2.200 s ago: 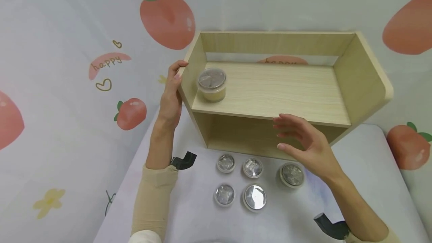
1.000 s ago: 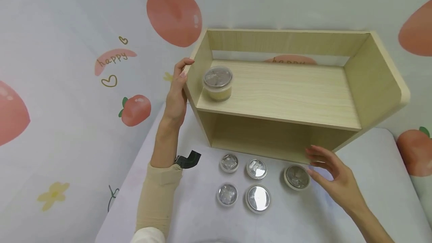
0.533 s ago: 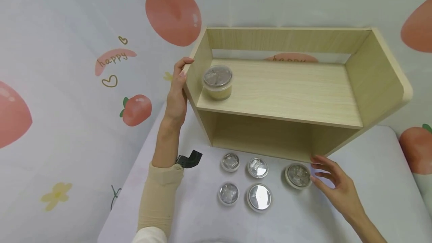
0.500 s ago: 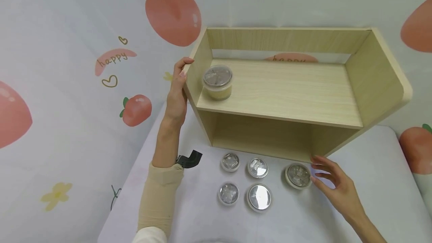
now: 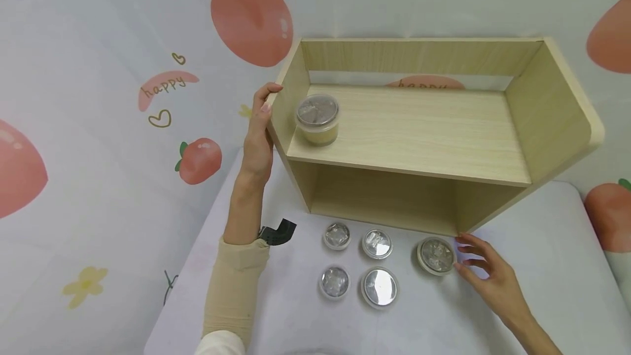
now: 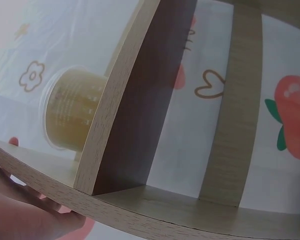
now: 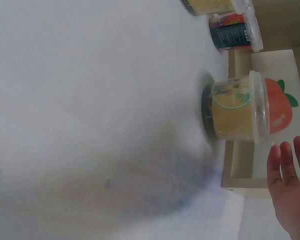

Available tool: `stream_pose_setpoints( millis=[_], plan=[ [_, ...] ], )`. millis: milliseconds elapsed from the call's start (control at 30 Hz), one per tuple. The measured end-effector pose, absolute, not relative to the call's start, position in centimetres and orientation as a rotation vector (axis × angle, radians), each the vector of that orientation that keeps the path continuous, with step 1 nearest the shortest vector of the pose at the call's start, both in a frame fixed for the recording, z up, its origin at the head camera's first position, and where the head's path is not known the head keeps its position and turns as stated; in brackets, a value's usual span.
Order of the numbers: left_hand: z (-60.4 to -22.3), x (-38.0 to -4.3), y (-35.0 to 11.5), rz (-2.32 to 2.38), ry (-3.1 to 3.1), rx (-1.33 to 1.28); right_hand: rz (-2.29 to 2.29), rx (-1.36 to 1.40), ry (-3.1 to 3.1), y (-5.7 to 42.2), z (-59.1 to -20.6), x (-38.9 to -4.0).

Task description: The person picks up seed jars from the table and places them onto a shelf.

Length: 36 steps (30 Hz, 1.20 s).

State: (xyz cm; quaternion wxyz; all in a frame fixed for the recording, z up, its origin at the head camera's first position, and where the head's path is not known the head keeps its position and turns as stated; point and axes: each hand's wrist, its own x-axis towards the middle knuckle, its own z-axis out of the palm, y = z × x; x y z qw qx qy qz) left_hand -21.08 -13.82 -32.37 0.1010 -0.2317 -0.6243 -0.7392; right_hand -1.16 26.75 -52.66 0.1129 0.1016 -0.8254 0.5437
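My left hand (image 5: 258, 136) grips the left side panel of a pale two-tier wooden shelf (image 5: 419, 130); in the left wrist view its fingers (image 6: 45, 205) lie at the panel's edge. A lidded plastic tub (image 5: 317, 119) with yellowish contents stands at the left end of the upper tier. My right hand (image 5: 493, 275) is beside the rightmost tub (image 5: 436, 256) on the table, fingers spread and slightly bent. In the right wrist view this tub (image 7: 235, 110) has a clear lid and a yellow body, with fingertips close to the lid. Whether they touch it, I cannot tell.
Several smaller lidded tubs stand in front of the shelf, among them a front one (image 5: 379, 287) and a back one (image 5: 377, 244). They sit on a white-covered table (image 5: 315, 327). Behind the shelf hangs a white cloth (image 5: 98, 207) with fruit prints.
From in front of the shelf's upper board, my right hand has come down and right to the rightmost tub, barely shifting in the last half second. My left hand keeps its grip on the panel.
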Motion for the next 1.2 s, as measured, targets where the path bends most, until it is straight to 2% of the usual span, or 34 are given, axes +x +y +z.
stream_pose_setpoints(
  millis=[867, 1200],
  plan=[
    [-32.5, -21.1, -14.0, -2.166, -1.843, -0.69, 1.587, 0.224, -2.593, 26.4, -56.4, -0.8],
    [-32.6, -21.1, -14.0, -2.145, -1.85, -0.701, 1.509, 0.091, -2.762, 25.9, -56.2, -0.7]
  ],
)
